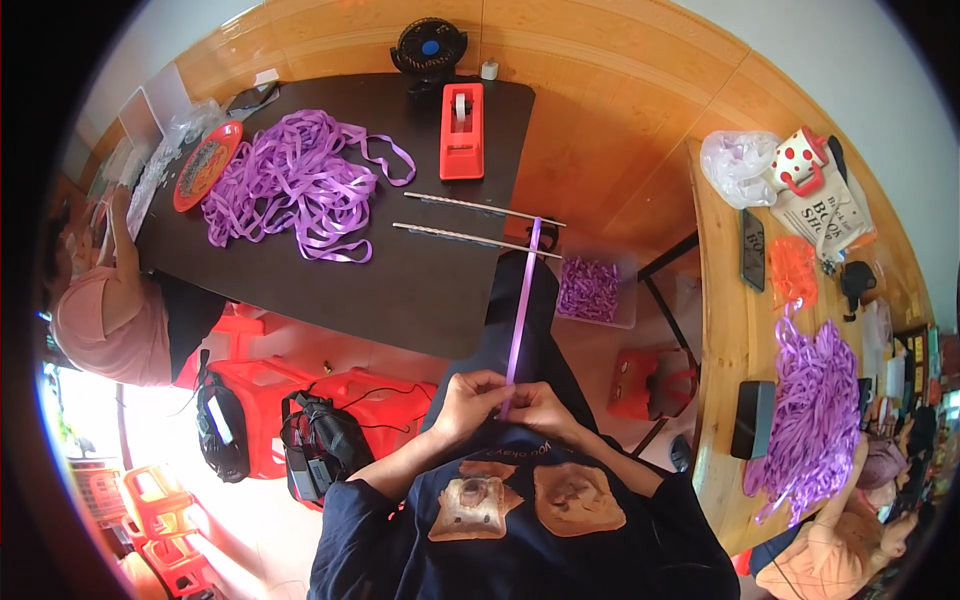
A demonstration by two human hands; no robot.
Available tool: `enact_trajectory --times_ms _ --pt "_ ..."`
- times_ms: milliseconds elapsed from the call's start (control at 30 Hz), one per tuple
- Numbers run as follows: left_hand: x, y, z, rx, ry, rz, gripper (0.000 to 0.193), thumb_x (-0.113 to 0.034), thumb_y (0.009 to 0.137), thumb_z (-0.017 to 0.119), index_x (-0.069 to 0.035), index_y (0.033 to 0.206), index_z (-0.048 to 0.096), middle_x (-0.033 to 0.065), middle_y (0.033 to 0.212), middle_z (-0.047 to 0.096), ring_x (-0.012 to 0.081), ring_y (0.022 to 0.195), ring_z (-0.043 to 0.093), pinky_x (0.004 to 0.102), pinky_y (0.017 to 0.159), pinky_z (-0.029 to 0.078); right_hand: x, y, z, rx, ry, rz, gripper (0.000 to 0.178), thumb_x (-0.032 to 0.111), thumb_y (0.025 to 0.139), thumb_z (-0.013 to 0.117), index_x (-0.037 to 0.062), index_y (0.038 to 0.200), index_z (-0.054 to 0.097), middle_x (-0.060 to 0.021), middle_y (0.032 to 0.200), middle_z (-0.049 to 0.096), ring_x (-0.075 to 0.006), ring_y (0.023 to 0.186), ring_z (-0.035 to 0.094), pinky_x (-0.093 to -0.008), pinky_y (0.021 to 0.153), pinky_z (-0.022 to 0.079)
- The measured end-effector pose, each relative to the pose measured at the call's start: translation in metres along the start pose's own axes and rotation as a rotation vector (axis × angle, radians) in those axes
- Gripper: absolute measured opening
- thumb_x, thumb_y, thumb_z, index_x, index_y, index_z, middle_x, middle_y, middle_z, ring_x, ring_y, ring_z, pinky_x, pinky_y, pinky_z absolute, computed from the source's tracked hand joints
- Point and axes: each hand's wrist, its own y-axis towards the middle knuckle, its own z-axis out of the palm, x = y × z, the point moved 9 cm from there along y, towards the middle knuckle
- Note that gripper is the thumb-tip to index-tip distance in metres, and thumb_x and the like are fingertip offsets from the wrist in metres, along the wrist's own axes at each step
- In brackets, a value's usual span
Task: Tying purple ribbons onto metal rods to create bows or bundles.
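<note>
A narrow purple ribbon (521,312) runs taut from the tips of two thin metal sticks, the upper stick (470,206) and the lower stick (460,238), down to my hands. Both sticks jut past the right edge of the dark table. My left hand (470,405) pinches the ribbon between thumb and fingers in front of my chest. Close beside it, my right hand (543,410) is closed on the ribbon's lower part, where a short end hangs below the fingers. How the ribbon is fixed at the sticks is too small to tell.
A heap of purple ribbon (300,185), a red tape dispenser (462,150), a black fan (428,48) and a red plate (208,165) are on the dark table. Below its edge sits a clear bin (597,317) of ribbon pieces. More ribbon (810,410) covers the wooden table. People sit at both sides.
</note>
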Motion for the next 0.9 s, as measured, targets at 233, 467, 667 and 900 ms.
enact_trajectory --times_ms 233,467,667,900 --pt "-0.008 0.01 -0.008 -0.074 -0.016 0.188 0.019 -0.004 0.081 0.071 0.004 0.098 0.067 0.005 0.082 0.067 0.0066 0.071 0.059 0.0218 0.064 0.049 0.016 -0.007 0.019 0.08 -0.057 0.054 0.008 0.002 0.082 0.067 -0.0008 0.09 0.069 -0.0026 0.084 0.068 -0.0081 0.078 0.061 -0.0231 0.072 0.048" --pt "-0.013 0.015 -0.005 -0.002 -0.12 0.087 0.014 -0.003 0.083 0.069 0.002 0.096 0.069 0.0027 0.081 0.066 0.0062 0.07 0.059 0.0198 0.063 0.047 0.029 -0.007 0.027 0.137 -0.306 -0.086 0.012 0.005 0.084 0.066 -0.0015 0.093 0.069 -0.0043 0.085 0.069 -0.0093 0.08 0.062 -0.0258 0.075 0.049" --pt "-0.02 0.014 0.002 0.021 -0.183 0.072 0.01 -0.005 0.084 0.069 -0.001 0.093 0.07 0.0011 0.08 0.067 0.0053 0.07 0.058 0.0193 0.061 0.046 0.037 -0.007 0.029 0.165 -0.429 -0.222 0.012 0.006 0.085 0.065 -0.0013 0.094 0.069 -0.0074 0.086 0.07 -0.013 0.082 0.064 -0.0278 0.078 0.05" --pt "-0.025 0.015 0.003 0.034 -0.204 0.133 0.006 -0.004 0.085 0.068 -0.002 0.09 0.07 0.0007 0.078 0.066 0.0041 0.068 0.057 0.0185 0.059 0.045 0.039 -0.003 0.021 0.139 -0.502 -0.19 0.012 0.008 0.086 0.064 0.0 0.094 0.069 -0.0089 0.085 0.07 -0.0132 0.081 0.064 -0.0275 0.076 0.049"
